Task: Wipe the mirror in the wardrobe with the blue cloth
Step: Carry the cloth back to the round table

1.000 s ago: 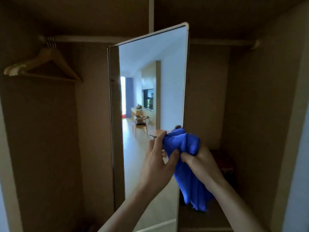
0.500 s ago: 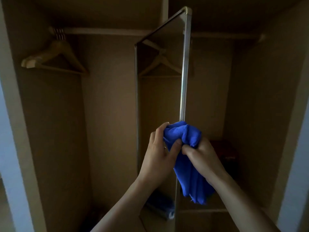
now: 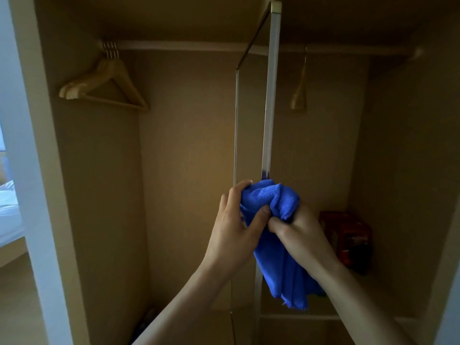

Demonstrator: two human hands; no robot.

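The tall framed mirror (image 3: 251,115) stands in the middle of the open wardrobe, turned almost edge-on to me, so only a narrow strip of glass shows. The blue cloth (image 3: 276,247) is bunched in front of the mirror's near edge, with its lower part hanging down. My left hand (image 3: 236,230) grips the cloth's left side with fingers on top and the thumb pressed into it. My right hand (image 3: 296,230) clutches the right side from below. Both hands hold it at about chest height, just before the mirror's frame.
Several wooden hangers (image 3: 104,83) hang on the rail at the upper left, and one more hanger (image 3: 300,93) hangs right of the mirror. A red box (image 3: 348,237) sits on the low shelf at the right. A bed (image 3: 7,210) shows beyond the wardrobe's left side panel.
The mirror has swung from facing me, reflecting the room, to nearly edge-on. Both hands stay on the cloth, bunching it a little tighter at about the same height.
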